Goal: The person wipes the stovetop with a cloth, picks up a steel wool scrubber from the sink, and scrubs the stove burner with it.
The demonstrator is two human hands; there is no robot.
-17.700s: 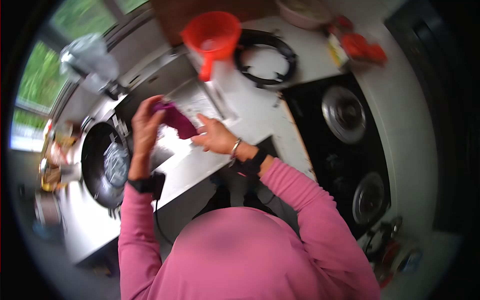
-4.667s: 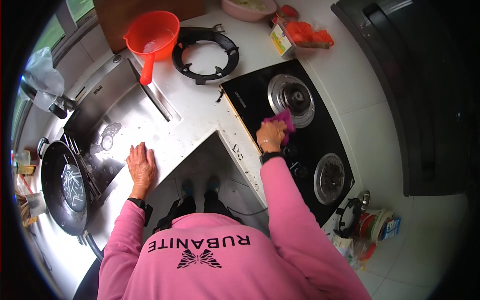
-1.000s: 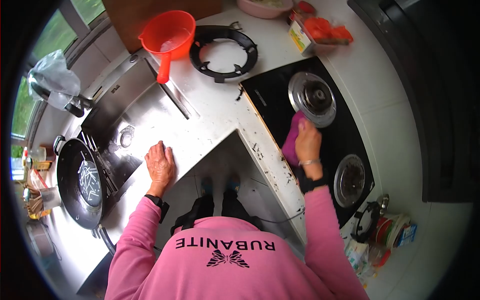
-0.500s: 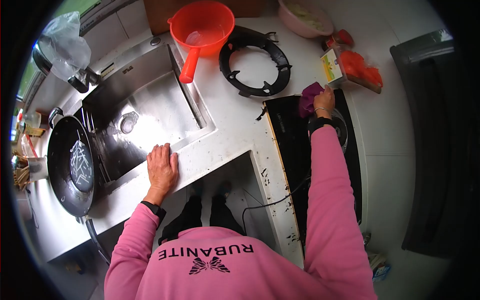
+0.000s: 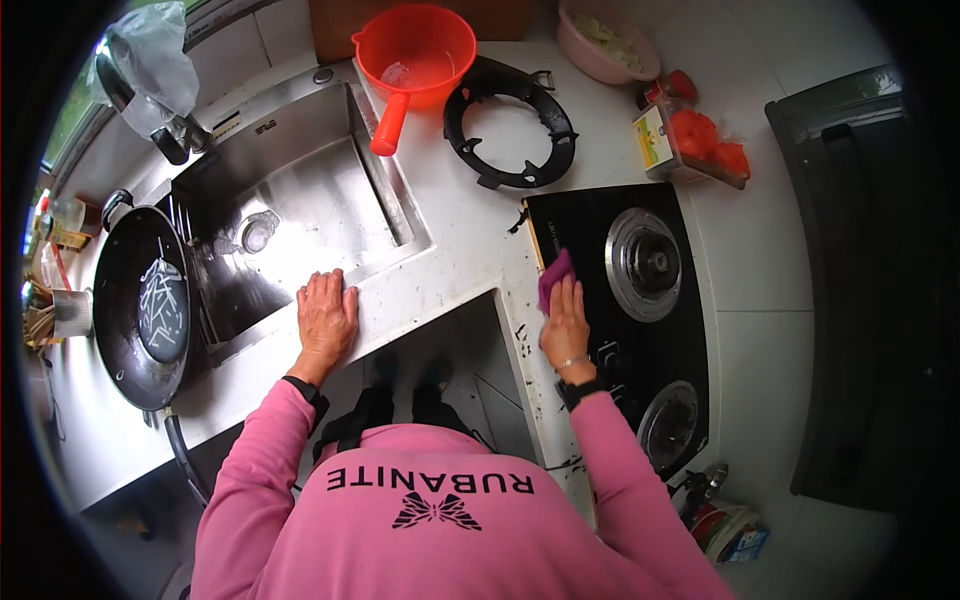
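Under my right hand (image 5: 567, 330) is a purple cloth (image 5: 556, 280), pressed onto the left edge of the black glass gas stove (image 5: 590, 240). One burner (image 5: 643, 264) shows just to the right of that hand, and a second burner (image 5: 668, 425) lies nearer my body. My left hand (image 5: 326, 318) rests flat with fingers stretched out on the white counter's front edge (image 5: 385, 310), beside the steel sink (image 5: 300, 210). Nothing is in the left hand. A black pan support ring (image 5: 565, 150) sits on the counter beyond the stove.
A red ladle-like basin (image 5: 425, 60) stands behind the sink. Left of the sink is a black wok (image 5: 115, 320). A pink bowl (image 5: 590, 60) with pale food and a plastic box (image 5: 680, 155) with red bags are at the back right. Dark flakes dot the counter beside the stove.
My right hand has drawn the purple cloth from the stove's far end toward me and left, to its left edge, uncovering the far burner. My left hand stays on the counter edge.
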